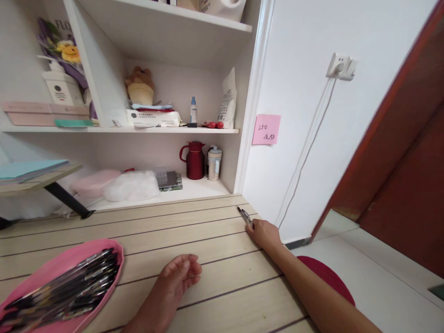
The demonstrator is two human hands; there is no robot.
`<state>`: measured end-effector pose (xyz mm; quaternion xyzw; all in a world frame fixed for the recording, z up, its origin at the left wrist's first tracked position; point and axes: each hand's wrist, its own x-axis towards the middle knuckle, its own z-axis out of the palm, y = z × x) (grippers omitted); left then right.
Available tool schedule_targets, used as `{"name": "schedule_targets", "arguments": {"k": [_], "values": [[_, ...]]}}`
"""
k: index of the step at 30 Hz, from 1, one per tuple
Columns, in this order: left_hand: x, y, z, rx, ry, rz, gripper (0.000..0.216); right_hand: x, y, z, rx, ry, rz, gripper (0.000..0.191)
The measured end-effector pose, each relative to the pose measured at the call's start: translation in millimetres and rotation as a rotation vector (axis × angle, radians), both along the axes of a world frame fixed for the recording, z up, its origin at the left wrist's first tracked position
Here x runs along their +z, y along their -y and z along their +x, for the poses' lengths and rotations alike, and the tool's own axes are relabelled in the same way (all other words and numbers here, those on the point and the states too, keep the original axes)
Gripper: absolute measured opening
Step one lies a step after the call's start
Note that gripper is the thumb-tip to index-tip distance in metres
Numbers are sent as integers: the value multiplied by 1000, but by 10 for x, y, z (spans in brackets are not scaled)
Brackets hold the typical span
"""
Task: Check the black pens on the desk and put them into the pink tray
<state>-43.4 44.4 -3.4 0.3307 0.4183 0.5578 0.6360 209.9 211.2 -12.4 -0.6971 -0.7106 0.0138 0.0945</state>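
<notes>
My right hand (265, 235) rests at the far right corner of the table, its fingers closed around the near end of slim black-and-clear pens (245, 216). They lie close to the tabletop, pointing toward the shelf; there seem to be two side by side, partly covered by the fingers. Over the middle front of the table is my left hand (176, 282), palm turned inward, fingers loosely curved and slightly apart, with nothing in it. To its left stands a pink oval basket (120, 252) with many similar pens (79, 282) heaped lengthwise in it.
Behind the slatted-pattern table (208, 231) is a white shelf unit with a red jug (195, 160), a cup (214, 164) and a plastic-wrapped bundle (132, 186). A small raised stand (65, 173) is at left. A cable (308, 148) hangs down the right wall above a red round stool (326, 277).
</notes>
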Motion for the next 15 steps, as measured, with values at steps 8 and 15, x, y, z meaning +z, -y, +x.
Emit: {"name": "schedule_targets", "arguments": {"k": [8, 15], "values": [[-28, -18, -28, -13, 11, 7, 22, -6, 5, 13, 17, -18, 3, 41], [-25, 12, -13, -6, -16, 40, 24, 147, 40, 4, 31, 33, -34, 39]]}}
